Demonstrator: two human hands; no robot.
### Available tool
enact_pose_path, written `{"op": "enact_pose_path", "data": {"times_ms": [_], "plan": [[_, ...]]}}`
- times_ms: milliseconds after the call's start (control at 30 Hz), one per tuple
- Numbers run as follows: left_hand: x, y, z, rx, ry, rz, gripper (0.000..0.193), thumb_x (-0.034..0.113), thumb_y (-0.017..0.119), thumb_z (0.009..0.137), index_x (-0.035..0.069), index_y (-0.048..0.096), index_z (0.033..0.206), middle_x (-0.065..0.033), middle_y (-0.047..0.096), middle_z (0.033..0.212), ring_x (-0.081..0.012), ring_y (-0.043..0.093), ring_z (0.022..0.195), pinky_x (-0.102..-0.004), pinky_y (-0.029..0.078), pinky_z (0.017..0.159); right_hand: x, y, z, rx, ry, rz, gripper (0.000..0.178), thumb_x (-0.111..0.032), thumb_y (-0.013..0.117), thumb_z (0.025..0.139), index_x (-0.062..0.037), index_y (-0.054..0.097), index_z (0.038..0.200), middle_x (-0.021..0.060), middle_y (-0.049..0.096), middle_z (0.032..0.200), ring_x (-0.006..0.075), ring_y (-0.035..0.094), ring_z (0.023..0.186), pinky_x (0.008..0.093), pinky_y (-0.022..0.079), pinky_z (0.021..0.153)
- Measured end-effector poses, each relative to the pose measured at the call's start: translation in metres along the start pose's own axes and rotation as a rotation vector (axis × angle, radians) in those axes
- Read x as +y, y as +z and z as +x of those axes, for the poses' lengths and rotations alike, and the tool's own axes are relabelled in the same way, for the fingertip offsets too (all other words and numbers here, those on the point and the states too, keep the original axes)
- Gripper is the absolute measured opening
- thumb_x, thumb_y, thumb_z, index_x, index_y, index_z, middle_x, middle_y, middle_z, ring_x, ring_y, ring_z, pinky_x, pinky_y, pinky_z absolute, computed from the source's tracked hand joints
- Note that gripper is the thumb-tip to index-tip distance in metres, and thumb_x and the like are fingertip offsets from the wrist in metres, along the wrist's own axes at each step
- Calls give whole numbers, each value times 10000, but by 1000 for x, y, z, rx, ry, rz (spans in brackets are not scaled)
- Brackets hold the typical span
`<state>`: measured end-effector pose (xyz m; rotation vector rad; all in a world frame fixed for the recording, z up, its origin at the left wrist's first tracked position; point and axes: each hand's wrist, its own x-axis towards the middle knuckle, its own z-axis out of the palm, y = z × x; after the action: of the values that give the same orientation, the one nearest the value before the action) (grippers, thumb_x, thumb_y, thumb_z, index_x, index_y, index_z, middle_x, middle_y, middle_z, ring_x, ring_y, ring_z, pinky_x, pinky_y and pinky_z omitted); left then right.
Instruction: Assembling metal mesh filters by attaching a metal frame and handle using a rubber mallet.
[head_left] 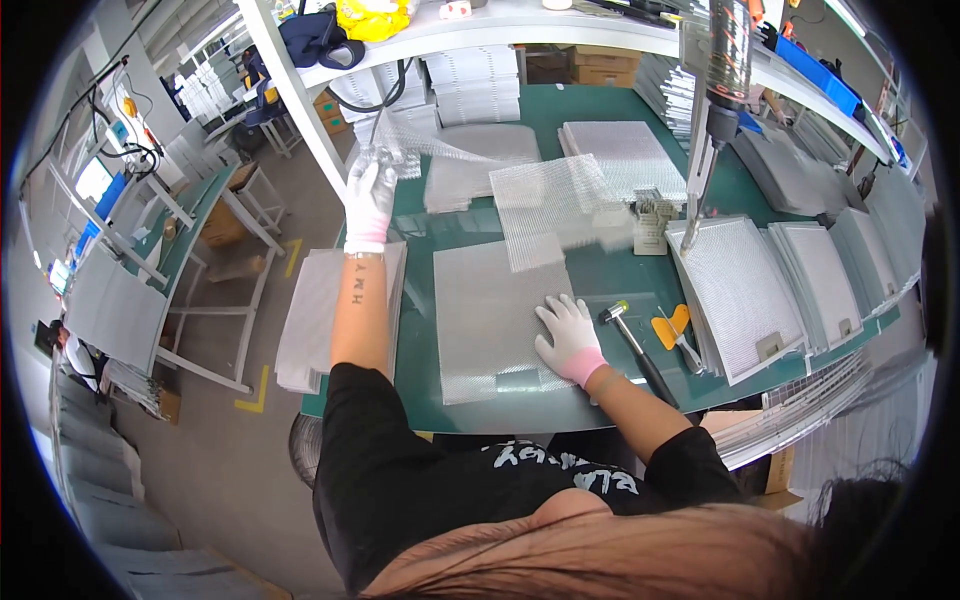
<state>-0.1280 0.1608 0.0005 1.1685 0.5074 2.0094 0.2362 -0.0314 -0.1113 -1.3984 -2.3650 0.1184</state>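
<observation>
Presently, left hand (370,203) pinches clear film (402,152); right hand (570,338) lies spread on one mesh panel (490,315), seemingly mid-work; stacked panels (738,295) rightward of it, finished or waiting unclear.

The single view comes from the left one of two wide fisheye cameras on the person's head, looking steeply down and ahead across the table (420,300). The picture is upright, its left being the person's left. The black shirt (430,480) and strands of hair (720,550) fill the lower edge, very near the lens; the left hand (370,205) and right hand (570,340) lie farther off, around the middle. The white shelf (520,38) crosses the top, and the floor (200,440) falls away at left. Black corners ring the round field, and straight edges bow toward its rim.
</observation>
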Motion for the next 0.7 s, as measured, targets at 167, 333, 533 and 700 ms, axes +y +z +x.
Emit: {"op": "enact_pose_path", "data": {"times_ms": [167,333,533,700], "plan": [[58,-4,-83,-124,91,490,279,-18,641,848,-36,539,1107,-147,605,1070,-247,621,985,-359,534,833,3,0,0,52,-6,81,456,-270,601,818,-45,570,1214,183,526,1301,370,403,1294,511,248,1117],[112,-23,-183,272,-192,-163,334,-15,613,867,25,506,1181,-112,603,1090,-233,603,979,-385,515,854,23,11,-4,356,117,542,242,-167,618,828,-8,662,1006,182,648,1029,364,557,1097,425,404,993],[158,-13,-321,88,-235,-404,462,122,602,885,123,464,1326,-85,572,1169,-258,566,1061,-432,459,908,20,-6,-9,679,373,595,119,-99,664,824,-11,584,833,75,590,740,174,551,630,283,453,610],[171,-31,-382,-158,-771,-51,642,174,664,844,5,372,1390,-169,544,1268,-305,575,1118,-423,471,958,99,-56,34,642,393,-75,504,-248,699,762,-21,546,1186,186,628,930,369,596,939,443,463,901]]}}
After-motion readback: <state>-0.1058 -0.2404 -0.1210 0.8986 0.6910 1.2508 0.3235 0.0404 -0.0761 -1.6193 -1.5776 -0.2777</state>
